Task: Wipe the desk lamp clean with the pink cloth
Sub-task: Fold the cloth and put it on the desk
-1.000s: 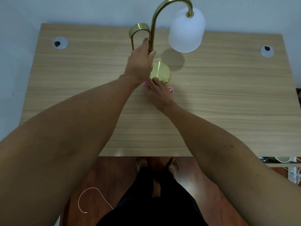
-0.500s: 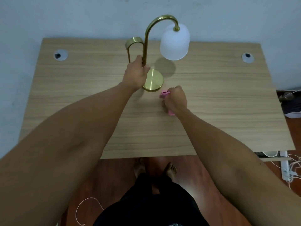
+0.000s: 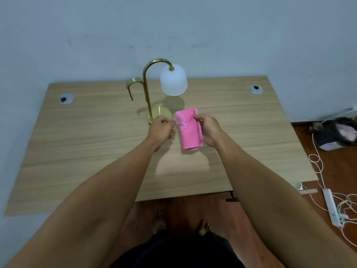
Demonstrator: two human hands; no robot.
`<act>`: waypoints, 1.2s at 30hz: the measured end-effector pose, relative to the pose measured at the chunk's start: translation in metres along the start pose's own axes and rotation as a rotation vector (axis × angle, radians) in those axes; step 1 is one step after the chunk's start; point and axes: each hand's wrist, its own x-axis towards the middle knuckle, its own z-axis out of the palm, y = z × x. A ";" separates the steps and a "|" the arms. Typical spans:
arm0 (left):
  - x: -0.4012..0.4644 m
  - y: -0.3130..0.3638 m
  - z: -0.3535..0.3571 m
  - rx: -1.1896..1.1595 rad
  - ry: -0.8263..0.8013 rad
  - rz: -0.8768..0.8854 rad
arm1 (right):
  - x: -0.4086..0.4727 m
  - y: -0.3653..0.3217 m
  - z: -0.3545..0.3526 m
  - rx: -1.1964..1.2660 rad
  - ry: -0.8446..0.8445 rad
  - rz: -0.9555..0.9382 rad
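Both hands hover low over the middle of the bench [image 3: 241,132], close together, just in front of the desk lamp [image 3: 146,89]. The right hand [image 3: 209,130] holds the pink cloth [image 3: 188,128]: thumb and fingers pinch its right edge, and the cloth hangs or lies folded into a narrow strip whose long axis runs roughly away from the person, the far end towards the lamp. Whether its lower end touches the bench I cannot tell. The left hand [image 3: 161,128] is loosely curled with nothing in it, its knuckles just beside the cloth's left edge and just in front of the round brass base [image 3: 161,113].

The lamp stands upright beyond the hands and slightly left of the cloth. Its thin brass stem [image 3: 146,93] rises from the back-left of the base, arches over to the right and carries the white shade [image 3: 173,82], which hangs above the bench well clear of it, directly beyond the cloth. A smaller brass hook [image 3: 131,86] branches off to the left of the stem.

So the coming wipe looks to be a forward reach. The cloth hand is nearer the shade and the right side of the base; the free left hand is nearer the stem and could steady it. The stem's long axis is vertical, so strokes along it would run up and down, while the shade would need the cloth lifted and wrapped round its side.
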 end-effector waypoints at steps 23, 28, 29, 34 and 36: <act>-0.070 0.006 0.161 0.031 0.110 -0.004 | -0.020 -0.009 -0.139 -0.310 -0.108 -0.127; -0.076 0.013 0.173 -0.021 0.132 -0.005 | -0.025 -0.019 -0.150 -0.241 -0.157 -0.070; -0.075 0.013 0.173 -0.022 0.127 0.002 | -0.025 -0.021 -0.152 -0.217 -0.173 -0.042; -0.070 0.017 0.170 -0.020 0.097 0.024 | -0.025 -0.028 -0.156 -0.136 -0.147 0.006; -0.070 0.017 0.167 0.002 0.145 0.032 | -0.024 -0.030 -0.153 -0.115 -0.065 0.000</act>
